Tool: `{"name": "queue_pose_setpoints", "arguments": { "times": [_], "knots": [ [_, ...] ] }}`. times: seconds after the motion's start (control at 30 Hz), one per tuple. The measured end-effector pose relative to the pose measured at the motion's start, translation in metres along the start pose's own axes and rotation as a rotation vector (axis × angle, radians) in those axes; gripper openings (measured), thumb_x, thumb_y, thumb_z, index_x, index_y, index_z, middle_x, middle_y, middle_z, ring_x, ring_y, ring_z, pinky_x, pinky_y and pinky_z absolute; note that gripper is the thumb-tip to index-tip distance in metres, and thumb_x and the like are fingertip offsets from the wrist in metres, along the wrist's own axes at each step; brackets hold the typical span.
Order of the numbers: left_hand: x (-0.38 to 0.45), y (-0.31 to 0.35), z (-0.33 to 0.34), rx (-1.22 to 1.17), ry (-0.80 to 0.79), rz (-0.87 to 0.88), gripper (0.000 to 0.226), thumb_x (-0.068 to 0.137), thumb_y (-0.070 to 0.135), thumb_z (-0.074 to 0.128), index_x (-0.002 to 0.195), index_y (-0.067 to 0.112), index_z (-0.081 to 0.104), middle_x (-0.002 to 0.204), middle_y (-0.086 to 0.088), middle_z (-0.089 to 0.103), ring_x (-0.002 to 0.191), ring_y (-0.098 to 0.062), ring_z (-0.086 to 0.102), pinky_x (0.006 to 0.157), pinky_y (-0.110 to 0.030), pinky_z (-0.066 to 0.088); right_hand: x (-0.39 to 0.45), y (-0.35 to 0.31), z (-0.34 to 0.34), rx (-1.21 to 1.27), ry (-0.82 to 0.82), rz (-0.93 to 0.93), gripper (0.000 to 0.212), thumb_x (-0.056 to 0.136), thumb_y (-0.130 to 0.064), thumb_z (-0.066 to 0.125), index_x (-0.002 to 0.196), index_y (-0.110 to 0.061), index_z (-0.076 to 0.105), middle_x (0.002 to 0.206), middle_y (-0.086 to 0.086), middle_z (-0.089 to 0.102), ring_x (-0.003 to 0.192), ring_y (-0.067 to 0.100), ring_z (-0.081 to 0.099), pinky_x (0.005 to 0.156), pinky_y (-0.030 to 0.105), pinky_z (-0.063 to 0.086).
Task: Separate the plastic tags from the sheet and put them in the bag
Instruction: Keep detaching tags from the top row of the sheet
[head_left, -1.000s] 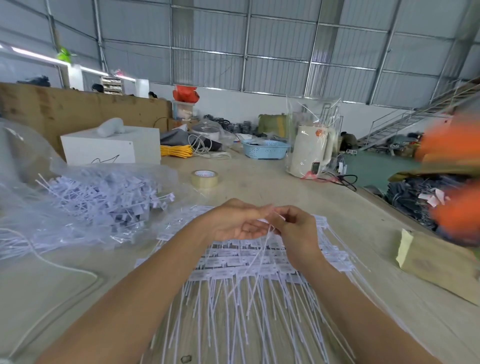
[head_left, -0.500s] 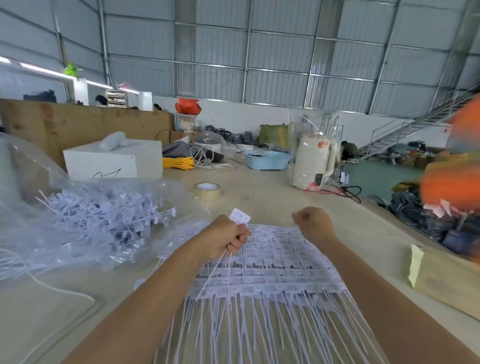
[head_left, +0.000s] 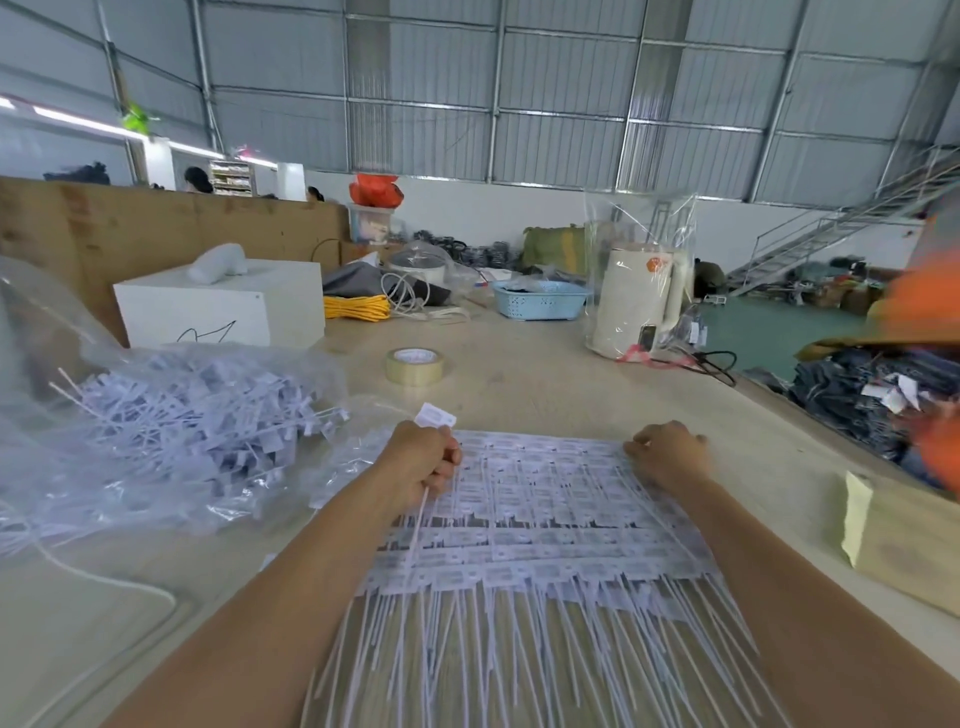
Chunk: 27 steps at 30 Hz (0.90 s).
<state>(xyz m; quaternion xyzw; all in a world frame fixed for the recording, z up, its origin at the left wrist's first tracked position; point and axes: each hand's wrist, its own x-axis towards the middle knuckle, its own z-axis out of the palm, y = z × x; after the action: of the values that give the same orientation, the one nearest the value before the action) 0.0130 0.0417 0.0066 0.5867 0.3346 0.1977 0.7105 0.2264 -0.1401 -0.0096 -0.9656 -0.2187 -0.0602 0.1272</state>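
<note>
My left hand (head_left: 423, 460) has its grip curled tight around one separated tag (head_left: 435, 415), whose label sticks up at 12 o'clock above my knuckles while its thin tail trails down toward 6. My right hand (head_left: 667, 457) rests at the far right corner of the sheet (head_left: 540, 525), fingers curled onto its edge. The sheet lies flat on the counter (head_left: 545, 379). The clear bag (head_left: 171, 426), full of loose tags, sits at 9 o'clock.

Bright even daylight, strip light (head_left: 78, 120) glowing upper left, soft faint shadows, wide-angle bowing at edges, orange figure (head_left: 930, 312) blurred far right, mild overall softness.
</note>
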Motion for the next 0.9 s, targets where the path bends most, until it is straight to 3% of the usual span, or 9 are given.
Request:
{"name": "queue_pose_setpoints", "arguments": {
  "times": [0.1,0.2,0.3,0.43,0.53,0.63,0.73,0.83,0.9],
  "knots": [
    [0.002,0.0,-0.002,-0.037,0.014,0.011,0.025,0.101,0.011,0.037,0.077,0.006,0.044,0.061,-0.008,0.045,0.025,-0.004,0.027,0.029,-0.01,0.016,-0.003,0.009,-0.002,0.181,0.004,-0.128,0.02,0.094,-0.022,0.048,0.087,-0.021,0.067,0.098,0.006,0.056,0.098,0.029,0.052,0.087,0.03,0.037],
    [0.003,-0.001,-0.002,-0.019,0.038,0.041,0.025,0.099,0.008,0.038,0.075,0.006,0.044,0.06,-0.009,0.045,0.024,-0.004,0.027,0.029,-0.009,0.016,-0.009,0.016,-0.009,0.24,-0.032,-0.234,0.022,0.093,-0.015,0.054,0.107,-0.009,0.069,0.112,0.007,0.063,0.109,0.024,0.056,0.09,0.025,0.038],
    [0.001,-0.002,-0.001,0.004,0.042,0.063,0.023,0.099,0.007,0.039,0.076,0.006,0.044,0.06,-0.01,0.045,0.025,-0.005,0.027,0.03,-0.009,0.017,-0.011,0.02,-0.012,0.172,-0.016,-0.252,0.021,0.091,-0.017,0.058,0.106,-0.006,0.068,0.115,0.013,0.062,0.108,0.026,0.056,0.089,0.025,0.039],
    [-0.002,-0.002,-0.002,0.011,0.037,0.089,0.016,0.1,0.008,0.039,0.085,0.006,0.044,0.059,-0.009,0.046,0.027,-0.006,0.028,0.032,-0.01,0.017,-0.01,0.017,-0.012,-0.016,-0.048,-0.183,0.028,0.094,-0.031,0.054,0.112,-0.011,0.064,0.125,0.012,0.048,0.118,0.029,0.042,0.102,0.036,0.036],
    [-0.002,0.001,-0.004,0.028,0.06,0.115,0.018,0.1,0.011,0.039,0.085,0.006,0.046,0.059,-0.009,0.048,0.032,-0.008,0.029,0.034,-0.01,0.018,-0.012,0.017,-0.015,-0.074,-0.051,-0.178,0.025,0.096,-0.031,0.046,0.107,-0.013,0.06,0.119,0.008,0.048,0.12,0.028,0.038,0.096,0.043,0.039],
    [0.002,0.002,-0.005,0.063,0.094,0.133,0.019,0.1,0.012,0.04,0.084,0.006,0.047,0.06,-0.009,0.05,0.034,-0.01,0.03,0.033,-0.01,0.019,-0.015,0.024,-0.021,0.078,-0.146,-0.196,0.016,0.093,-0.035,0.054,0.096,-0.02,0.052,0.103,0.003,0.055,0.111,0.026,0.048,0.095,0.041,0.041],
    [0.007,-0.004,-0.008,0.107,0.12,0.115,0.008,0.098,0.008,0.042,0.091,0.005,0.044,0.061,-0.011,0.05,0.027,-0.008,0.031,0.033,-0.01,0.02,-0.016,0.031,-0.024,0.044,-0.216,-0.205,0.031,0.085,-0.041,0.064,0.107,-0.021,0.055,0.108,0.0,0.058,0.11,0.024,0.048,0.099,0.039,0.041],
    [0.009,-0.011,-0.011,0.143,0.128,0.096,0.007,0.098,0.008,0.043,0.096,0.003,0.047,0.061,-0.011,0.05,0.025,-0.008,0.032,0.034,-0.01,0.021,-0.017,0.03,-0.023,-0.01,-0.167,-0.179,0.03,0.086,-0.037,0.064,0.109,-0.019,0.059,0.114,0.002,0.059,0.113,0.025,0.044,0.098,0.039,0.04],
    [0.008,-0.011,-0.01,0.132,0.142,0.116,0.009,0.099,0.01,0.043,0.097,0.003,0.048,0.06,-0.011,0.052,0.024,-0.007,0.033,0.032,-0.009,0.022,-0.02,0.022,-0.031,0.007,-0.033,-0.201,0.024,0.086,-0.032,0.064,0.106,-0.018,0.06,0.11,0.005,0.06,0.106,0.024,0.046,0.09,0.036,0.042]
  ]
}}
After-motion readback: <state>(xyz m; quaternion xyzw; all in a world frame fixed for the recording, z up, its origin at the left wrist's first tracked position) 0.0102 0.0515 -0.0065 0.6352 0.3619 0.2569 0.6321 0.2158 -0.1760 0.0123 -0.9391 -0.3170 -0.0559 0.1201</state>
